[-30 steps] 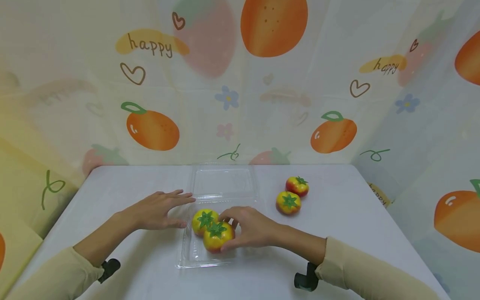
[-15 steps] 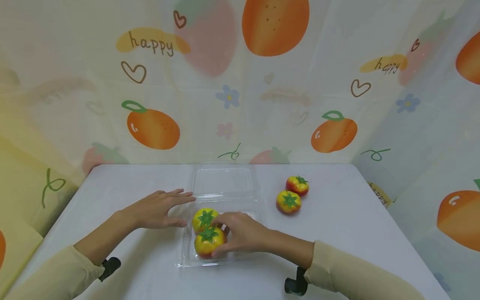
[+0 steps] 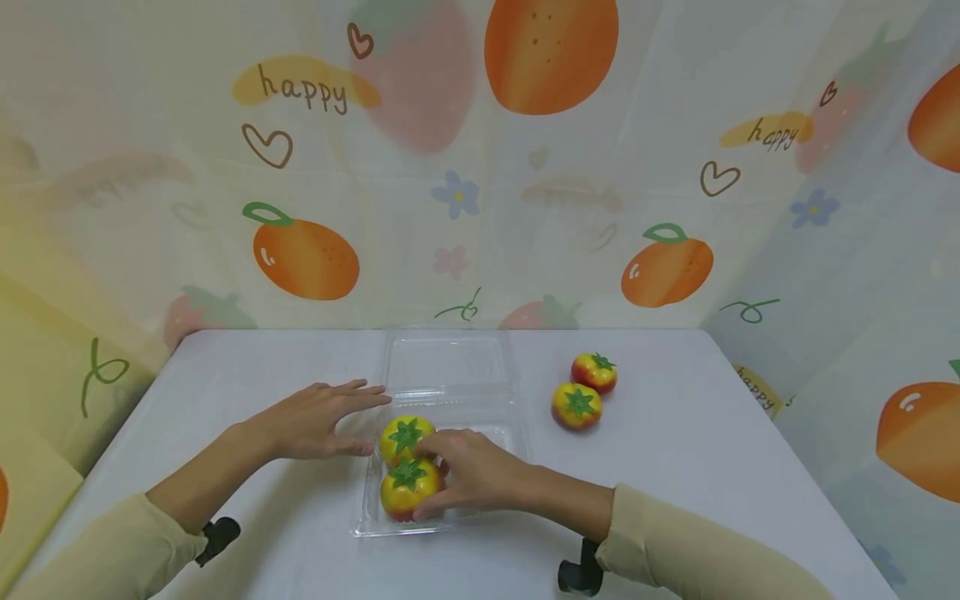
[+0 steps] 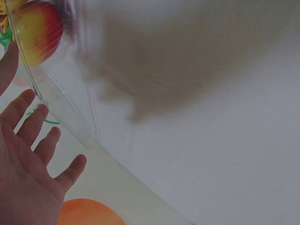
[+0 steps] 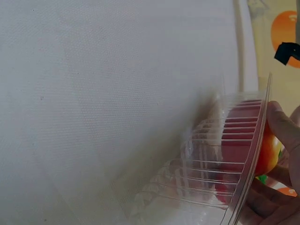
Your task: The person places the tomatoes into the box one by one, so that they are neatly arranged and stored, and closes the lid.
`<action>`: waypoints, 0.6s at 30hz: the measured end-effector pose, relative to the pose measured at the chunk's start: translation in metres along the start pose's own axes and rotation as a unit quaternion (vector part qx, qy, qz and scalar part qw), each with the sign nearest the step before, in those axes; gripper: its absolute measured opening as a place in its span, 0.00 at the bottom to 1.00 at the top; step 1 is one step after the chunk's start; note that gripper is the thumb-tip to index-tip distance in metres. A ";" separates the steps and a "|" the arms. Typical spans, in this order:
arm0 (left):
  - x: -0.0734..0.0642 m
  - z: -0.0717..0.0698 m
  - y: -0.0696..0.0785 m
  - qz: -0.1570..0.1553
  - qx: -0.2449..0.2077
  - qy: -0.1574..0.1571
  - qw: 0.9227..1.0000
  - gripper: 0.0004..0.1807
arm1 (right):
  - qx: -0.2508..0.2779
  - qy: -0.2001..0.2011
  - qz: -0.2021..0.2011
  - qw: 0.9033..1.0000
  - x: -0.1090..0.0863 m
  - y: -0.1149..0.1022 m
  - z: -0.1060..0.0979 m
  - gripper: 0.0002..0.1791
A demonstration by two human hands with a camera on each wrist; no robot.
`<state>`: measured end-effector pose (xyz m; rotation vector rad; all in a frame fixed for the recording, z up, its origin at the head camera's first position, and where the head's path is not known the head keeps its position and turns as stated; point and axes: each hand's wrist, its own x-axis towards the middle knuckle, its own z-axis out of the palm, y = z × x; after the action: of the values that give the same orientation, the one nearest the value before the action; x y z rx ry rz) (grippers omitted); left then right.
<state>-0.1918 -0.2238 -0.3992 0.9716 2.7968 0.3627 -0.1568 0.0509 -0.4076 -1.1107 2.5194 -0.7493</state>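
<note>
A clear plastic clamshell box [image 3: 362,523] stands opened out on the table, its lid [image 3: 450,360] folded back. Two yellow-and-red tomatoes with green star-shaped tops are in its left half. My right hand [image 3: 487,471] grips the front tomato [image 3: 399,498] from the right side, fingers and thumb curled around it. Just behind, touching or nearly so, sits the rear tomato [image 3: 401,435]. Spread fingers of my left hand [image 3: 322,423] lie along the box's left edge. Through the ribbed wall, the right wrist view shows a tomato [image 5: 268,152] beside the thumb.
Two more tomatoes rest on the white table [image 3: 675,467] right of the box: a nearer one [image 3: 576,407] and a farther one [image 3: 594,372]. A fruit-patterned curtain [image 3: 525,250] hangs behind the table.
My right hand has moved left and slightly toward me with the front tomato, lowering it into the box's front left corner. The rear tomato has shifted slightly. My left hand stays put.
</note>
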 end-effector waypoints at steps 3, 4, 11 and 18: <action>0.000 0.001 0.000 -0.004 -0.002 -0.003 1.000 0.38 | 0.009 -0.009 -0.001 1.000 0.001 0.000 0.000 0.36; 0.000 0.001 0.000 -0.004 -0.001 -0.002 1.000 0.38 | 0.013 -0.014 -0.001 1.000 0.001 0.000 0.000 0.36; 0.000 0.001 -0.001 0.000 -0.002 -0.002 1.000 0.38 | 0.004 -0.041 -0.017 0.999 0.000 0.002 -0.002 0.34; 0.000 0.001 0.000 0.001 0.002 0.003 1.000 0.37 | -0.001 -0.045 -0.024 0.999 0.000 0.004 -0.002 0.34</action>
<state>-0.1912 -0.2235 -0.3999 0.9752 2.8026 0.3603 -0.1602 0.0534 -0.4082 -1.1824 2.4267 -0.6933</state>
